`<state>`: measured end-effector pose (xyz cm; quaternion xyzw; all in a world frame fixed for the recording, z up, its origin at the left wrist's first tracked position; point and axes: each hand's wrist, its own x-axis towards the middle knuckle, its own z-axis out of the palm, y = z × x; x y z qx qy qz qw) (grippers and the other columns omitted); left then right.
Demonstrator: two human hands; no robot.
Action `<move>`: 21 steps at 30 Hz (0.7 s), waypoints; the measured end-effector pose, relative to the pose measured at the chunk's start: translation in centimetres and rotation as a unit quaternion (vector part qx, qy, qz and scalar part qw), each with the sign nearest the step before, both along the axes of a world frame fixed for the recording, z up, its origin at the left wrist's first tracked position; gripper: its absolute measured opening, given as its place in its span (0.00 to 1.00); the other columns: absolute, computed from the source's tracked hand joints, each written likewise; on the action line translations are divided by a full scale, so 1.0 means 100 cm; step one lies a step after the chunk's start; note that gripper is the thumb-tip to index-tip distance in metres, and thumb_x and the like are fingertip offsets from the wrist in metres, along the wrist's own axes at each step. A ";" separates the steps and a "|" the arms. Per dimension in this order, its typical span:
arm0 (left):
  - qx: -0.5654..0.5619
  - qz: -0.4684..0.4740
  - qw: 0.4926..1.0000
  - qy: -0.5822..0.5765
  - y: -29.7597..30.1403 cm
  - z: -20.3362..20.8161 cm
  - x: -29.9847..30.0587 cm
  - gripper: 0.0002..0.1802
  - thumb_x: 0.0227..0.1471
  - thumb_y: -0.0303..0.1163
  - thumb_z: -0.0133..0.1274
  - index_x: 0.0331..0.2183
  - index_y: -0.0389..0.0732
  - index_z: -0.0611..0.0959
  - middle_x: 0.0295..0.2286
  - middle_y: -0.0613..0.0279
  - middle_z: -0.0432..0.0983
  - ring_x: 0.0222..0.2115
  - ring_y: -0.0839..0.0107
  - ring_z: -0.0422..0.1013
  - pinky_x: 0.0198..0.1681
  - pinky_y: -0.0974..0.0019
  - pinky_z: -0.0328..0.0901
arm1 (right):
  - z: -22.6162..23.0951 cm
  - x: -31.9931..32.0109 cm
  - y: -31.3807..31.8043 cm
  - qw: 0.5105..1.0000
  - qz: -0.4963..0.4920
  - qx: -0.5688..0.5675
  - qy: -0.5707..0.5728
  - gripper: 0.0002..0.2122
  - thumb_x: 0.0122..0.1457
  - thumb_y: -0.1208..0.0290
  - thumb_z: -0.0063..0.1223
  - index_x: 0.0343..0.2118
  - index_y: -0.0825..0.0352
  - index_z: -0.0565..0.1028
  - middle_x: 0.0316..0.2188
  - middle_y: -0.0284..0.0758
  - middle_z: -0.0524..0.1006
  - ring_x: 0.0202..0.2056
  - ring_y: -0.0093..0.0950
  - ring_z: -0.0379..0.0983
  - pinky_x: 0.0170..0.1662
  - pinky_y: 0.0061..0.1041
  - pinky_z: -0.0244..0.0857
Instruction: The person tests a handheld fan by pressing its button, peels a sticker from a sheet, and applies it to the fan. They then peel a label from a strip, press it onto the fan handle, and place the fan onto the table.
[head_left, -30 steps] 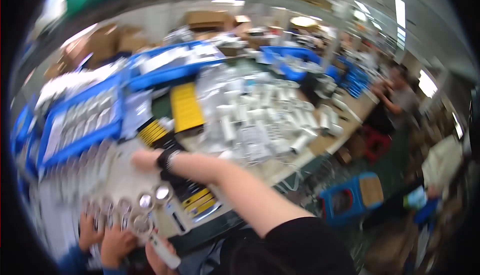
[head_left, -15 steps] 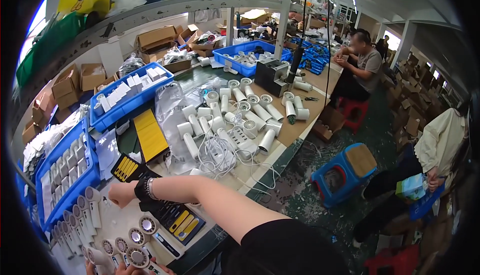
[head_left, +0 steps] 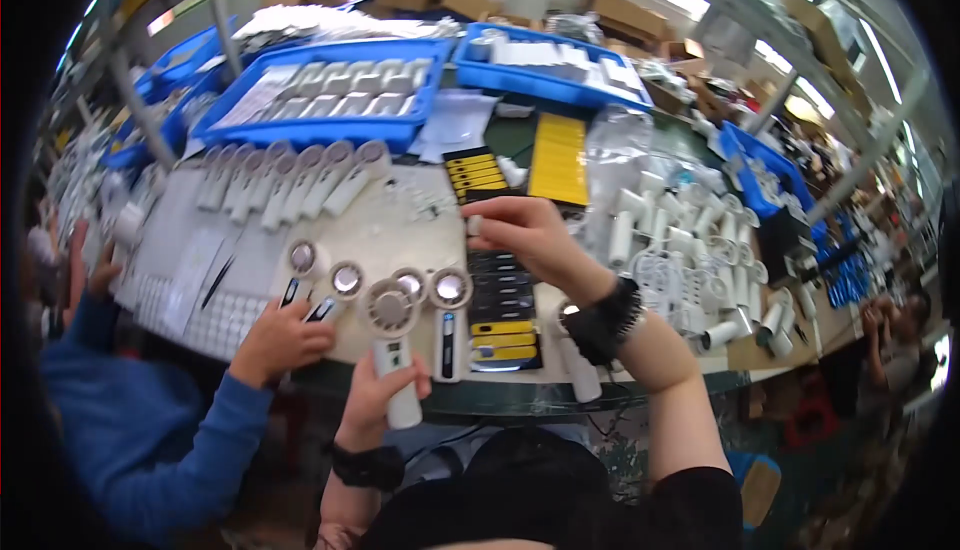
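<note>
My left hand is wrapped round the white handle of a handheld fan, its round grille facing up and a small green part showing on the handle. My right hand is closed in a pinch above the bench, with a small white piece at the fingertips. Below that hand lies a black card with yellow strips. A similar black and yellow card and small clear parts are just beyond. More fans lie beside the one I hold.
At my left, a co-worker's blue-sleeved hand reaches among the fans. A row of white fans lies farther back, before a blue tray. White housings and cables crowd the right. A yellow sheet lies at the back.
The view has swung left, from the aisle to the bench in front of me. My left hand with the fan now shows plainly. My right hand is still closed over the bench.
</note>
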<state>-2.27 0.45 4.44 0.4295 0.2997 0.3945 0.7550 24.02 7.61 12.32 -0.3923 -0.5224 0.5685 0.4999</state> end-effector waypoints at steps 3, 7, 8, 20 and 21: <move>-0.011 0.023 1.000 -0.008 -0.006 0.001 0.006 0.21 0.44 0.26 0.52 0.42 0.33 0.67 0.24 0.57 0.72 0.22 0.70 0.70 0.25 0.70 0.65 | 0.002 -0.009 -0.023 0.998 0.038 -0.043 0.010 0.12 0.57 0.77 0.49 0.43 0.76 0.72 0.35 0.36 0.75 0.35 0.20 0.74 0.40 0.17 0.70; 0.000 0.028 0.999 -0.039 -0.009 0.012 0.009 0.21 0.44 0.26 0.51 0.42 0.35 0.67 0.27 0.56 0.72 0.23 0.70 0.70 0.26 0.70 0.65 | 0.005 -0.021 -0.044 0.998 0.034 -0.050 0.019 0.11 0.57 0.77 0.48 0.43 0.75 0.73 0.33 0.35 0.76 0.33 0.20 0.74 0.38 0.15 0.69; -0.001 0.021 0.999 -0.049 -0.008 0.011 0.010 0.21 0.45 0.26 0.51 0.43 0.35 0.67 0.28 0.56 0.72 0.23 0.70 0.70 0.26 0.71 0.65 | 0.005 -0.022 -0.048 0.997 0.042 -0.054 0.024 0.11 0.57 0.77 0.48 0.42 0.75 0.73 0.32 0.35 0.76 0.32 0.19 0.74 0.37 0.15 0.69; -0.021 0.052 0.993 -0.102 -0.006 0.018 0.026 0.23 0.46 0.25 0.50 0.46 0.34 0.67 0.37 0.54 0.71 0.32 0.70 0.71 0.29 0.70 0.68 | -0.038 -0.055 -0.071 0.999 0.025 0.026 -0.003 0.07 0.55 0.81 0.50 0.37 0.72 0.76 0.31 0.33 0.75 0.30 0.18 0.73 0.35 0.15 0.68; -0.026 0.061 0.992 -0.104 -0.006 0.016 0.026 0.23 0.47 0.25 0.50 0.47 0.34 0.67 0.38 0.54 0.70 0.33 0.70 0.71 0.30 0.70 0.69 | -0.043 -0.058 -0.073 0.998 0.003 0.053 -0.026 0.07 0.54 0.82 0.50 0.36 0.72 0.76 0.30 0.33 0.75 0.30 0.18 0.72 0.35 0.15 0.67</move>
